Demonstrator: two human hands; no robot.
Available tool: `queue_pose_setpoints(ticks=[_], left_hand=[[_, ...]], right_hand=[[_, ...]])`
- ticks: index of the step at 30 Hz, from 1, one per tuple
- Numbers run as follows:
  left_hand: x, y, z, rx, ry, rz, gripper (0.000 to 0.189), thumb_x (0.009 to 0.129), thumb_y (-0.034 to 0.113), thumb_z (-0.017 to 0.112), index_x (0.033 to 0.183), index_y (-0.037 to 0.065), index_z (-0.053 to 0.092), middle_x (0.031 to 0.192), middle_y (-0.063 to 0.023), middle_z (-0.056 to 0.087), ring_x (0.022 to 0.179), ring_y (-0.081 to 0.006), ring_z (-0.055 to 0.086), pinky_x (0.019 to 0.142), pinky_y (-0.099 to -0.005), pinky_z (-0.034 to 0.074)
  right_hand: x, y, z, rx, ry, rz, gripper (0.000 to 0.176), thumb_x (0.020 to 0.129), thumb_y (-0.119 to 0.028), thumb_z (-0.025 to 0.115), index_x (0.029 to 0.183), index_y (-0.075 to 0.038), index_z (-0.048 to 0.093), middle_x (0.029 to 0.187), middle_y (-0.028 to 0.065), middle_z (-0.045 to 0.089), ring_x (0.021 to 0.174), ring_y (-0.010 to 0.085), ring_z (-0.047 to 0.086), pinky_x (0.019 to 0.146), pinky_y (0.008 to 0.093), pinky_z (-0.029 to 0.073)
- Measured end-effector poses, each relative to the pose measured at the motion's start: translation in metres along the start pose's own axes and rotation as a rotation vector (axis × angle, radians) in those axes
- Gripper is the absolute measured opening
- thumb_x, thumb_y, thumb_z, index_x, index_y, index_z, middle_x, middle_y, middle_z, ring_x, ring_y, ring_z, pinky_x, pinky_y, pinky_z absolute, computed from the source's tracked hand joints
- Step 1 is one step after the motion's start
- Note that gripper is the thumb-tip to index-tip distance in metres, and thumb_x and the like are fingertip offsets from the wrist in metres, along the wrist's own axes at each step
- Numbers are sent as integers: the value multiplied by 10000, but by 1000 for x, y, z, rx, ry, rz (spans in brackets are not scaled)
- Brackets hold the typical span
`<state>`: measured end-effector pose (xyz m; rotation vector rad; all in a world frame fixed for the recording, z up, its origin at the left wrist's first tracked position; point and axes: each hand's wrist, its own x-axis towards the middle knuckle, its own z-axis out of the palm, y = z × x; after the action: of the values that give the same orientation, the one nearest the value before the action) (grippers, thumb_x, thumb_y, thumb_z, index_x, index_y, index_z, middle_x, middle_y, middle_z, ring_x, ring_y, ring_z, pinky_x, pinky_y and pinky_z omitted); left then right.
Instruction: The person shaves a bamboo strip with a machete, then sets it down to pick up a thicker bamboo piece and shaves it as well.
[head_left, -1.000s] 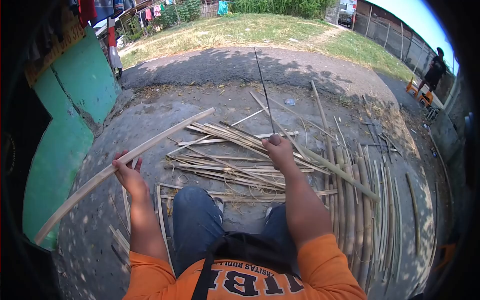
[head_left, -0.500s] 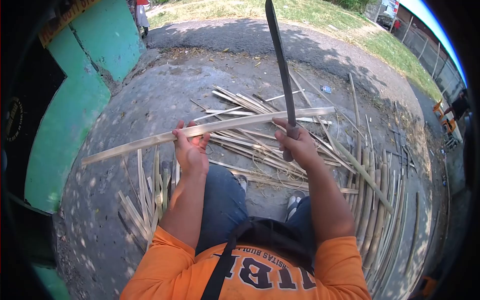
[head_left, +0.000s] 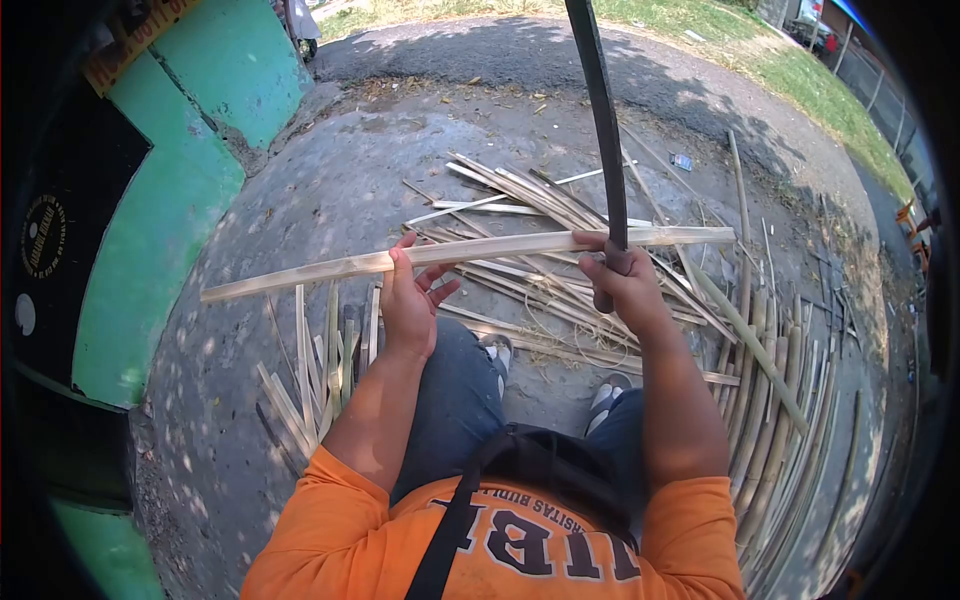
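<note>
Above knees (head_left: pixel 455 370), left hand (head_left: pixel 410 300) pinches bamboo strip (head_left: pixel 480 250) level, fingers half spread, steadying it vs. knife (head_left: pixel 600 110) fisted upright in right hand (head_left: pixel 628 285).

My bamboo strip (head_left: pixel 470 250) is pale straw-yellow and my machete (head_left: pixel 600 110) is dark grey. My shirt (head_left: pixel 340 540) is orange with black, white-edged letters, and my jeans (head_left: pixel 455 400) are blue. The wall (head_left: pixel 170 190) is green. The ground (head_left: pixel 330 190) is grey, dappled with shadow.
</note>
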<state>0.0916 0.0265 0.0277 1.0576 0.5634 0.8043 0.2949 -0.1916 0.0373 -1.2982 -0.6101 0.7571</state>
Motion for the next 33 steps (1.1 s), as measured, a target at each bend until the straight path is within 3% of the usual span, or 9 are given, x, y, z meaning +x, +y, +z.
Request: queue_pose_setpoints(ticks=[7, 11, 14, 17, 18, 21, 25, 29, 33], left_hand=[[-18, 14, -23, 484, -287, -219, 606, 1071, 471, 597, 1474, 30, 495, 1370, -116, 588, 1032, -173, 694, 748, -302, 587], [-57, 58, -38, 915, -550, -322, 528, 1014, 418, 712, 1348, 21, 612, 1156, -66, 691, 884, -130, 686, 696, -279, 548], [-95, 89, -54, 1016, -717, -80, 506, 937, 391, 809, 1248, 19, 665, 1021, -57, 712, 825, -139, 680, 693, -278, 539], [-121, 107, -56, 1137, -360, 598, 546, 842, 389, 885, 1185, 14, 684, 986, -94, 705, 837, -210, 691, 726, -322, 554], [-120, 116, -55, 1332, -318, 847, 656, 755, 416, 926, 1209, 17, 669, 983, -134, 693, 863, -319, 692, 783, -390, 569], [-130, 130, -53, 1585, -367, 808, 754, 698, 446, 959, 1241, 23, 653, 1024, -155, 689, 917, -373, 689, 841, -428, 562], [-143, 110, -83, 1599, -440, 276, 833, 732, 493, 913, 1335, 2, 613, 1093, -196, 707, 964, -393, 711, 835, -442, 566], [-148, 89, -93, 1526, -306, 34, 481, 861, 414, 835, 1155, 60, 696, 864, -178, 734, 845, -375, 733, 749, -461, 557], [-151, 68, -99, 1409, -320, -71, 314, 926, 345, 765, 1029, 52, 718, 811, -167, 727, 793, -362, 726, 718, -433, 542]], right_hand=[[-13, -1, -21, 24, 169, -178, 314, 946, -230, 766, 1152, 6, 752, 664, -8, 613, 579, 65, 554, 571, 235, 412], [-20, -6, -26, 60, 258, -202, 292, 930, -215, 757, 1088, 30, 753, 741, 50, 669, 604, 97, 580, 598, 254, 447], [-23, -4, -33, 108, 287, -205, 270, 910, -201, 764, 1057, 26, 748, 853, 79, 699, 621, 108, 581, 592, 264, 447], [-27, -5, -36, 101, 262, -199, 259, 907, -193, 763, 1049, 23, 747, 846, 78, 696, 616, 110, 578, 589, 265, 447], [-28, -8, -35, 94, 254, -204, 247, 905, -187, 761, 1034, 22, 743, 841, 78, 692, 613, 110, 576, 586, 266, 446], [-33, -12, -29, 86, 220, -191, 233, 907, -186, 758, 1011, 21, 737, 832, 77, 687, 610, 110, 576, 581, 265, 445], [-37, -16, -24, 73, 175, -194, 226, 913, -186, 759, 1000, 20, 733, 832, 73, 687, 607, 107, 575, 576, 260, 446], [-41, -17, -25, 31, 147, -192, 253, 919, -199, 761, 1063, 8, 737, 828, 50, 673, 620, 100, 586, 578, 256, 445], [-43, -17, -25, -11, 97, -185, 391, 933, -240, 773, 1255, -27, 715, 872, 16, 655, 649, 85, 588, 590, 247, 447]])
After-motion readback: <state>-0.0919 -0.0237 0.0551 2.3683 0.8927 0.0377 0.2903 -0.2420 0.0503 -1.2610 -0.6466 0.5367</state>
